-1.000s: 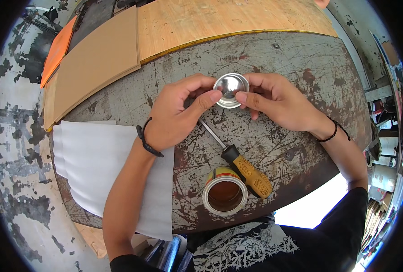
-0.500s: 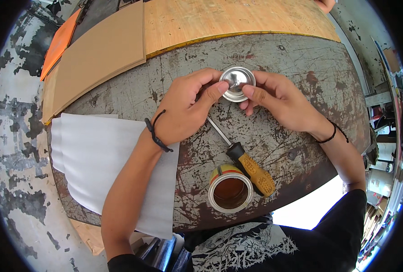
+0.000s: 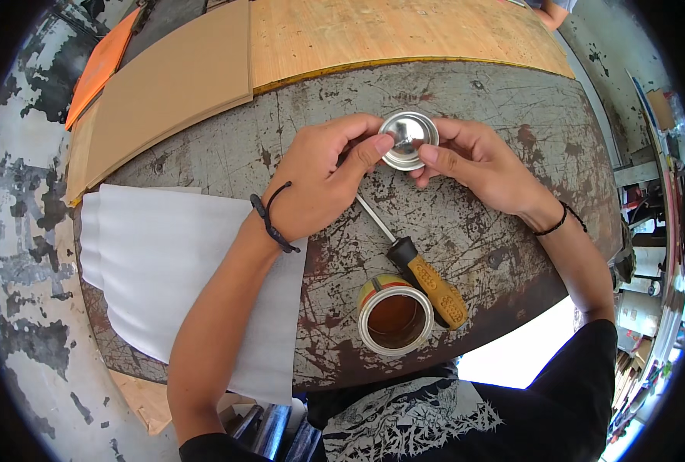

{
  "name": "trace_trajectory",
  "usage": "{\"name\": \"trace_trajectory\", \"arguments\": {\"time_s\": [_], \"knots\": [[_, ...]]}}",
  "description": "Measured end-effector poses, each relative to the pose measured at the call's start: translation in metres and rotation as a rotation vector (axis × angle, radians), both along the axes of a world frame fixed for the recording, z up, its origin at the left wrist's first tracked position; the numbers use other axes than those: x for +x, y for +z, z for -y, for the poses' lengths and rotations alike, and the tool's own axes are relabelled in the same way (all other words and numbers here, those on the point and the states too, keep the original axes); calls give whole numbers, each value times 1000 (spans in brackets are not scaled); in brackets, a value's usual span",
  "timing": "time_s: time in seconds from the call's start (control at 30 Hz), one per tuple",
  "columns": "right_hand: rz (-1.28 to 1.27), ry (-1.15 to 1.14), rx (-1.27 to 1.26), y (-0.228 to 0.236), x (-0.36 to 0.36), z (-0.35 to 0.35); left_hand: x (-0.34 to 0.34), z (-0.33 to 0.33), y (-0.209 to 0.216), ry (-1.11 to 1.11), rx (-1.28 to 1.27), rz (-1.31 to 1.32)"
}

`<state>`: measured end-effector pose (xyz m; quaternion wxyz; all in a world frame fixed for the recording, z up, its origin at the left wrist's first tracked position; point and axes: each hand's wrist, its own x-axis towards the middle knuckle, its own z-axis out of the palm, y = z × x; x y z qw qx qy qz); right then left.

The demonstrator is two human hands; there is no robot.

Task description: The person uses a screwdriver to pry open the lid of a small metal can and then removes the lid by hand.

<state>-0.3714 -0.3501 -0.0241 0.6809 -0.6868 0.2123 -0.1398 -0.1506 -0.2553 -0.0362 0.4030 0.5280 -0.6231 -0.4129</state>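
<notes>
Between both hands I hold a round, shiny metal can lid (image 3: pixel 406 141) over the worn table. My left hand (image 3: pixel 331 165) pinches its left rim, thumb on the face and fingers behind. My right hand (image 3: pixel 477 163) grips the right rim the same way, some fingertips hidden behind the lid. Closer to my body stands an open tin can (image 3: pixel 395 319) with a yellow and red side and brownish contents or walls inside. A screwdriver (image 3: pixel 429 281) with a yellow and black handle lies beside the can, its shaft pointing toward my left hand.
White foam sheets (image 3: pixel 165 254) lie stacked on the left, partly under my left forearm. Brown cardboard sheets (image 3: pixel 173 85) and a plywood board (image 3: pixel 404 31) cover the far side. An orange sheet (image 3: pixel 102 65) is at the far left. Another person's arm (image 3: pixel 550 14) shows at the far right.
The lid and both hands have shifted very slightly in the picture, and the lid is tilted a little differently. More of the other person's arm shows.
</notes>
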Motion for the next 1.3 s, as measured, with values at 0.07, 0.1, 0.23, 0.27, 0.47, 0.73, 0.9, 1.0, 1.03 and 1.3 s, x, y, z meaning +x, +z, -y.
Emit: {"name": "trace_trajectory", "arguments": {"time_s": [0.07, 0.1, 0.23, 0.27, 0.47, 0.73, 0.9, 1.0, 1.03, 1.3], "knots": [[11, -1, -47, 0, 1, -4, 2, -2, 0, -26, -25, 1], [16, -6, -68, 0, 1, -6, 2, -2, 0, -39, -37, 1], [21, -5, -113, -2, -1, -8, 6, -2, 2, -44, -20, 56], [20, -2, -117, -1, 0, -7, 6, 0, -1, -30, -23, 41], [-12, -64, 12, -4, 1, -2, 3, 1, -4, 15, 30, -103], [9, -52, -9, -3, 1, -2, 3, 1, -4, 13, 33, -94], [-32, -43, 56, -2, -2, 1, 3, 2, -5, 17, 26, -92], [-28, -8, 55, -1, -3, 3, 4, 1, -2, -5, 15, -69], [-26, 4, 46, 0, -2, 3, 4, 1, -2, -8, 15, -65], [-3, 24, -32, -1, -3, -1, 5, -2, -2, -83, -26, -91]]}}
